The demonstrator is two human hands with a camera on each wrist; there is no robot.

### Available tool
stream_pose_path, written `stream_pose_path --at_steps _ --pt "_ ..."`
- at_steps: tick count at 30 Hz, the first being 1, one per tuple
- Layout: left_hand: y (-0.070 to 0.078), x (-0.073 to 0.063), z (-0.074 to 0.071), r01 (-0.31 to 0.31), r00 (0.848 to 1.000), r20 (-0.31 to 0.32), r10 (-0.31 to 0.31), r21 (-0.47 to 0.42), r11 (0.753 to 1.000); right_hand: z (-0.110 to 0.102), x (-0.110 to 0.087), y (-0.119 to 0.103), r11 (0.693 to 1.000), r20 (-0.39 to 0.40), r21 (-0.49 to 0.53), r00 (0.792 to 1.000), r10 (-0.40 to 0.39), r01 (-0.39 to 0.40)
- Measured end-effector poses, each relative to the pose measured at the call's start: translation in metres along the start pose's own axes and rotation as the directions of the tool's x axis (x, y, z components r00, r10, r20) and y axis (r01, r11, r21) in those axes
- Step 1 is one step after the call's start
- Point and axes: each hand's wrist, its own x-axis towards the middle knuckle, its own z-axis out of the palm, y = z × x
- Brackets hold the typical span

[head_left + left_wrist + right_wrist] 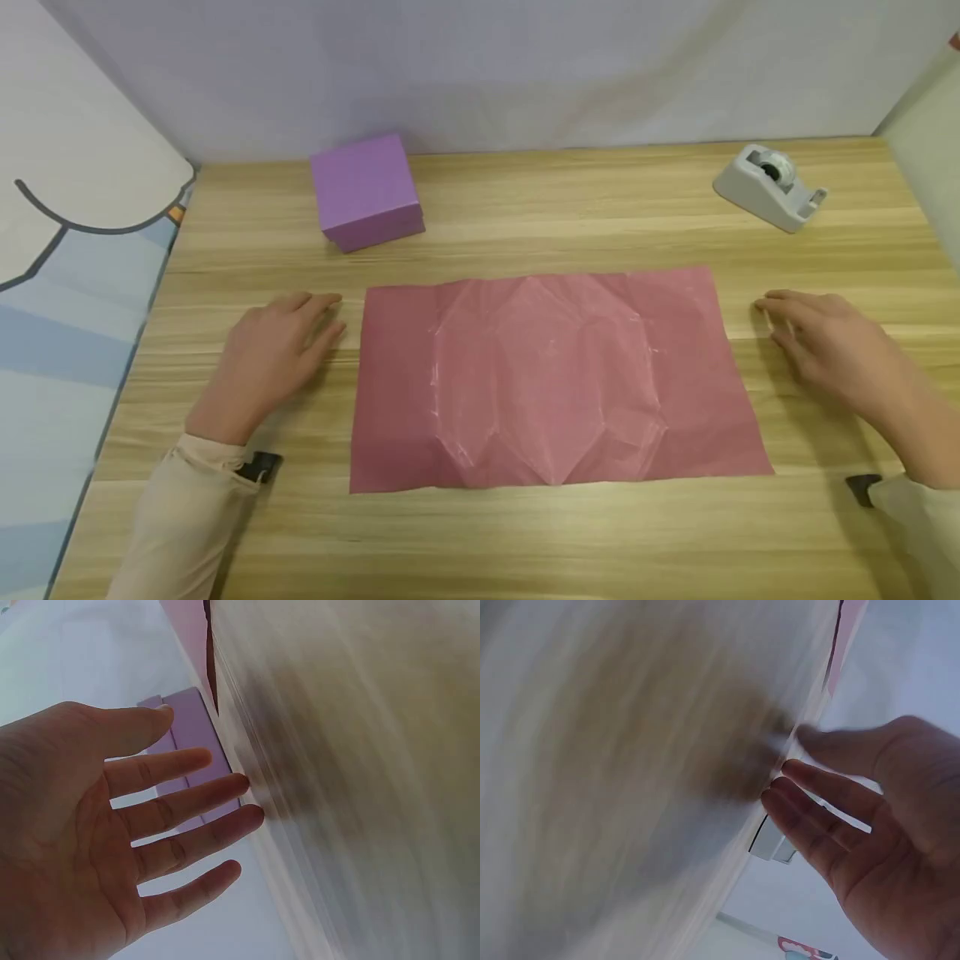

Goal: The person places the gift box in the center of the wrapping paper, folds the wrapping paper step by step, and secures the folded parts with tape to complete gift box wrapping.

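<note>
A creased sheet of pink wrapping paper (551, 379) lies spread out on the wooden table (525, 542). Just off its left edge is my left hand (273, 354), its fingers pointing toward the paper. In the left wrist view that hand's fingers (199, 793) are spread and nearly straight, with nothing in the palm. Off the paper's right edge, my right hand (836, 346) is low over the table and holds nothing. Its fingers (810, 832) are relaxed and lightly bent in the right wrist view.
A purple box (367, 192) stands behind the paper toward the back left. At the back right sits a grey tape dispenser (768, 187) with a roll of clear tape. A pale cloth wall (525, 75) rises along the table's far edge.
</note>
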Motion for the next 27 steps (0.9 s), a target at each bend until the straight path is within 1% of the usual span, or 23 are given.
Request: stream_pose_path --at_steps 3,6,9,11,12,13,15,17,18,20,21,24,27 --pt "0.002 0.007 0.001 -0.01 1.0 0.011 0.011 -0.023 1.0 0.0 0.004 0.001 1.0 -0.042 0.018 0.999 -0.001 0.001" --pt "0.004 0.013 0.003 -0.031 0.999 0.02 0.032 -0.043 0.999 -0.001 0.007 0.0 0.999 -0.051 0.017 0.998 0.036 -0.035" --pt "0.011 0.019 0.004 -0.059 0.998 0.033 0.06 -0.025 0.998 -0.001 0.011 -0.005 0.998 -0.061 0.02 0.996 0.059 -0.058" --pt "0.021 0.021 0.004 -0.078 0.996 0.035 0.078 0.0 0.997 0.0 0.014 -0.013 0.997 -0.062 0.038 0.996 0.07 -0.068" --pt "0.028 0.022 0.005 -0.093 0.995 0.034 0.093 0.011 0.996 0.0 0.016 -0.019 0.997 -0.062 0.047 0.996 0.063 -0.06" --pt "0.037 0.022 0.005 -0.108 0.993 0.039 0.107 0.02 0.994 0.001 0.018 -0.026 0.997 -0.05 0.056 0.997 0.054 -0.051" --pt "0.057 0.023 0.007 -0.15 0.987 0.057 0.147 0.035 0.988 0.002 0.022 -0.043 0.998 0.006 0.065 1.0 0.022 -0.022" --pt "0.079 0.024 0.01 -0.211 0.974 0.087 0.207 0.038 0.977 0.005 0.029 -0.064 0.998 0.072 0.061 0.997 -0.036 0.032" --pt "0.089 0.025 0.012 -0.243 0.965 0.111 0.238 0.034 0.969 0.008 0.033 -0.074 0.996 0.103 0.059 0.992 -0.072 0.066" --pt "0.106 0.029 0.018 -0.302 0.944 0.15 0.294 0.031 0.953 0.015 0.04 -0.094 0.991 0.18 0.058 0.975 -0.13 0.121" --pt "0.113 0.032 0.021 -0.326 0.934 0.168 0.317 0.031 0.945 0.019 0.044 -0.102 0.987 0.206 0.05 0.965 -0.161 0.154" --pt "0.126 0.04 0.029 -0.376 0.909 0.207 0.362 0.033 0.926 0.03 0.054 -0.121 0.975 0.291 0.013 0.932 -0.217 0.223" --pt "0.132 0.045 0.035 -0.401 0.889 0.254 0.38 0.032 0.916 0.038 0.061 -0.13 0.961 0.349 -0.037 0.905 -0.244 0.274"
